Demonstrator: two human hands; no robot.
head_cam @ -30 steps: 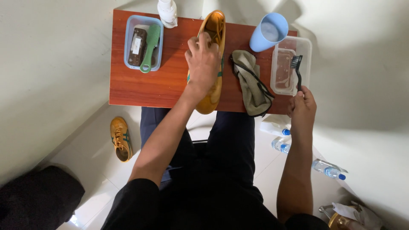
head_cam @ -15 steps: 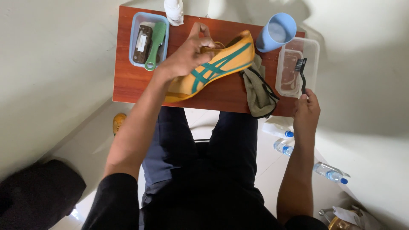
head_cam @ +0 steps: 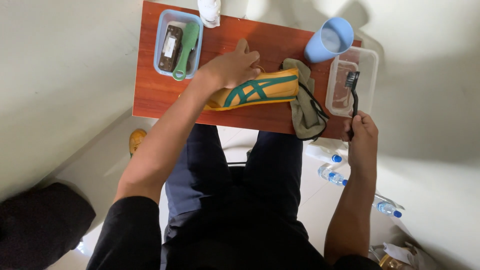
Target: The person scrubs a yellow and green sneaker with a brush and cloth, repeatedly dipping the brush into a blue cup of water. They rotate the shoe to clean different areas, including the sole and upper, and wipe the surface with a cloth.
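A yellow sneaker with green stripes (head_cam: 260, 90) lies on its side across the small red-brown table (head_cam: 155, 95). My left hand (head_cam: 230, 67) grips the sneaker at its heel end. My right hand (head_cam: 361, 131) sits at the table's right front corner and holds a black brush (head_cam: 353, 90) by its handle. The brush head rests in a clear plastic tub (head_cam: 367, 62). An olive cloth (head_cam: 305, 107) lies under the sneaker's toe.
A blue tub (head_cam: 162, 30) at the back left holds a green brush (head_cam: 186, 50) and a brown bar. A blue cup (head_cam: 327, 40) stands at the back right, a white bottle (head_cam: 209, 11) at the back. Plastic bottles (head_cam: 332, 175) and another yellow shoe (head_cam: 136, 141) lie on the floor.
My left hand has turned the sneaker from pointing away from me to lying sideways across the table. My right hand has taken hold of the black brush in the clear tub.
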